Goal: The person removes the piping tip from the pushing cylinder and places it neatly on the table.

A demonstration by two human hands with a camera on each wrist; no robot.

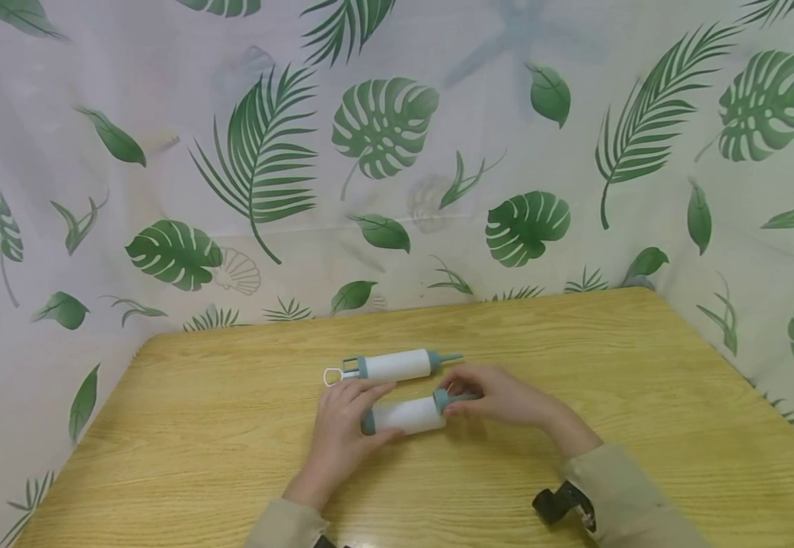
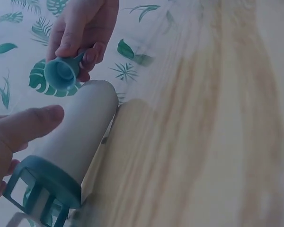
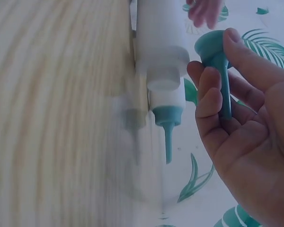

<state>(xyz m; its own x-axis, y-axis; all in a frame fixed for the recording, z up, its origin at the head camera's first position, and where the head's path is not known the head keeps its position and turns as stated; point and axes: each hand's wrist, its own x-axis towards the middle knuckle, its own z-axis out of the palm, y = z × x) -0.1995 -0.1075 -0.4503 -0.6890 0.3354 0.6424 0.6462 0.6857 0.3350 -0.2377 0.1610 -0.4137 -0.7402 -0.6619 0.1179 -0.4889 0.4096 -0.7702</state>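
A syringe-like tool with a white barrel (image 1: 406,416) lies on the table, its teal handle frame (image 2: 49,184) at the left end. Above that barrel my left hand (image 1: 342,426) spreads its thumb and fingers, and a gap shows between fingers and barrel in the right wrist view. My right hand (image 3: 255,113) pinches a teal nozzle (image 3: 213,49) by its wide rim, with the thin spout pointing back into the palm. The nozzle is off the barrel, whose bare white neck (image 3: 164,78) shows.
Just behind lies a second syringe (image 1: 400,365), with its teal nozzle on and a white ring handle (image 1: 332,377) at its left end. The wooden table (image 1: 184,434) runs back to a leaf-print curtain (image 1: 287,243).
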